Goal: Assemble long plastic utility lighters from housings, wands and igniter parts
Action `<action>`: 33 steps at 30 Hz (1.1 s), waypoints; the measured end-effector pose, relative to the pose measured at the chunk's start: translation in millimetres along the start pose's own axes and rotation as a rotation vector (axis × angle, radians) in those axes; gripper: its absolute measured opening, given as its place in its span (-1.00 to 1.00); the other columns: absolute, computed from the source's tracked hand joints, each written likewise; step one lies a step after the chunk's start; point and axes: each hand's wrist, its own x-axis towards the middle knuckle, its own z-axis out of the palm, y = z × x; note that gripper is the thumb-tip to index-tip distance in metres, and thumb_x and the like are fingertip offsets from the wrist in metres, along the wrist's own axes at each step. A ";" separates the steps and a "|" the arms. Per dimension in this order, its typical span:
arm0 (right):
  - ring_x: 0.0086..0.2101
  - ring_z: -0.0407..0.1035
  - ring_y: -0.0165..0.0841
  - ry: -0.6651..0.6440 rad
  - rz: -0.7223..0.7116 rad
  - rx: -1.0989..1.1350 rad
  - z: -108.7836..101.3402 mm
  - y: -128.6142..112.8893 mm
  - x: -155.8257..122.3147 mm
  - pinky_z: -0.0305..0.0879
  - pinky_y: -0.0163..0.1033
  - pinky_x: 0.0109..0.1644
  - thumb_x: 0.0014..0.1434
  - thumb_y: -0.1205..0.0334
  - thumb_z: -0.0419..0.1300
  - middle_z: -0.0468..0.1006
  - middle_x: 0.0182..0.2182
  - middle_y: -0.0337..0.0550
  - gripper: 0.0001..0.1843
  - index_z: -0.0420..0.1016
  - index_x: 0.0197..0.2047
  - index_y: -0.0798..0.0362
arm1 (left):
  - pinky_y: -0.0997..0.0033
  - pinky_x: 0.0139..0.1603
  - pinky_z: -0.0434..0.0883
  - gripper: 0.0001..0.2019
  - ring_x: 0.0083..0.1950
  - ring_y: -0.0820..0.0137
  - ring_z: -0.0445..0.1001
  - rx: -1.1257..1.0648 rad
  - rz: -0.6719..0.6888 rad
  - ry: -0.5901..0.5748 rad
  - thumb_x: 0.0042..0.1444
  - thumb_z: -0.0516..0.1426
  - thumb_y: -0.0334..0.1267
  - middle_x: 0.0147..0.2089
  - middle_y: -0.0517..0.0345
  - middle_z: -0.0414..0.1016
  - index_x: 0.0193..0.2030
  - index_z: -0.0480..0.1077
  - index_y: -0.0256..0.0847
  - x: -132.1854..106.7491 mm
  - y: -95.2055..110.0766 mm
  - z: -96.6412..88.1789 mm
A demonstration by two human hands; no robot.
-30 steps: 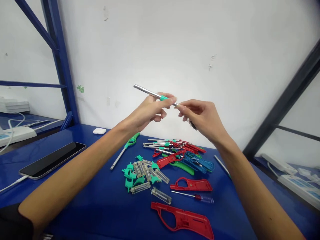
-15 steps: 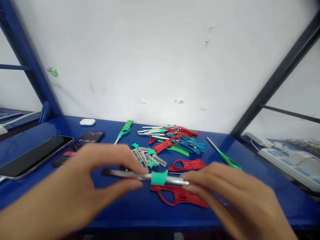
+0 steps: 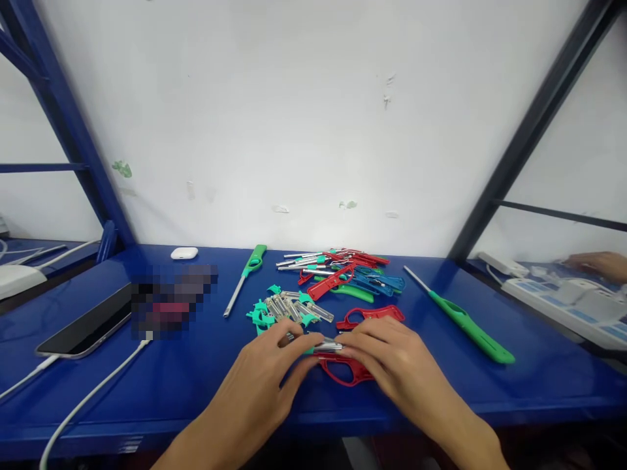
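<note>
Between both hands is a slim metal lighter tube [image 3: 329, 346] with a teal piece on it, partly covered by fingers. My left hand [image 3: 272, 365] pinches its left part, and my right hand [image 3: 392, 352] is closed on its right end. Just under the tube lies a red lighter handle half [image 3: 345, 373]; another red handle half [image 3: 375, 314] lies right behind, partly hidden by my right hand. Clear fuel tanks [image 3: 294, 305] and teal triggers [image 3: 262, 316] are heaped beyond my left hand.
Lighter parts [image 3: 353, 271] in red, blue and silver pile by the wall. Green lighters lie left [image 3: 245, 274] and right [image 3: 465, 323]. A phone [image 3: 88, 326], a white cable [image 3: 93, 398] and an earbud case [image 3: 184, 252] occupy the left; a power strip [image 3: 563, 310] sits beyond the right frame.
Both hands have moved away from the camera and down toward the red handle half, still holding the tube. The view has shifted, and a person's hand now shows at far right.
</note>
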 end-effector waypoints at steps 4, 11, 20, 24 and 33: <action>-0.26 0.46 -0.26 -0.023 -0.028 -0.041 6.5 -1.5 -0.4 0.34 -0.16 -0.15 0.48 0.30 0.15 0.66 -0.19 -0.12 -0.76 0.64 0.07 -0.04 | 0.35 -0.04 0.57 -0.68 -0.08 0.36 0.61 -0.061 -0.030 0.000 0.48 0.01 -0.38 0.04 0.13 0.48 0.23 0.42 0.03 -11.2 -9.9 6.1; -0.26 0.35 -0.26 -0.069 -0.060 -0.104 17.3 -5.7 4.1 0.26 -0.16 -0.13 0.42 0.49 0.18 0.63 -0.19 -0.15 -0.67 0.67 0.04 -0.07 | 0.35 -0.07 0.54 -0.73 -0.10 0.34 0.59 -0.014 -0.011 0.023 0.46 0.03 -0.40 -0.01 0.12 0.48 0.12 0.47 -0.04 -18.4 -17.2 7.3; -0.16 0.46 -0.24 -0.199 -0.017 -0.075 20.7 -17.9 2.2 0.33 -0.07 -0.01 0.49 0.42 0.10 0.61 -0.15 -0.13 -0.70 0.61 0.10 -0.02 | 0.35 -0.12 0.52 -0.76 -0.14 0.33 0.56 0.004 0.016 0.081 0.44 0.07 -0.41 -0.11 0.15 0.52 0.00 0.54 -0.05 -22.5 -27.0 14.1; -0.11 0.46 -0.19 -0.182 0.028 -0.029 22.9 -22.2 -5.0 0.39 0.01 0.07 0.52 0.22 0.10 0.59 -0.09 -0.09 -0.72 0.58 0.17 -0.01 | 0.39 -0.10 0.50 -0.76 -0.12 0.36 0.55 -0.017 0.010 0.086 0.44 0.06 -0.43 -0.10 0.16 0.52 -0.07 0.54 -0.07 -22.9 -24.3 11.6; -0.05 0.43 -0.18 -0.170 0.044 0.064 26.7 -24.5 -13.3 0.45 0.02 0.12 0.51 0.15 0.13 0.59 -0.04 -0.08 -0.67 0.57 0.23 -0.03 | 0.47 -0.12 0.49 -0.76 -0.16 0.44 0.56 -0.007 0.011 0.082 0.42 0.08 -0.45 -0.10 0.17 0.51 -0.08 0.56 -0.10 -30.1 -18.5 3.1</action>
